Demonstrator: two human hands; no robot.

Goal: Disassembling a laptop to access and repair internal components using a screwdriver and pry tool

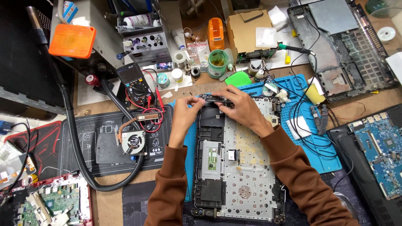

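An opened laptop chassis (247, 167) lies lengthwise on a blue work mat (312, 146) in front of me, its metal keyboard backplate facing up. At its far end my left hand (184, 113) and my right hand (240, 106) both pinch a small dark elongated part (211, 98), which sits at the chassis edge. Both arms wear brown sleeves. A green touchpad board (212, 159) shows in the chassis below my hands.
A cooling fan with copper heat pipe (134, 140) and a multimeter (136, 83) with red leads sit to the left. A laptop bottom cover (347, 46) lies at the far right, a blue motherboard (383, 146) at the right. Bottles, tape and a flux jar (217, 62) crowd the back.
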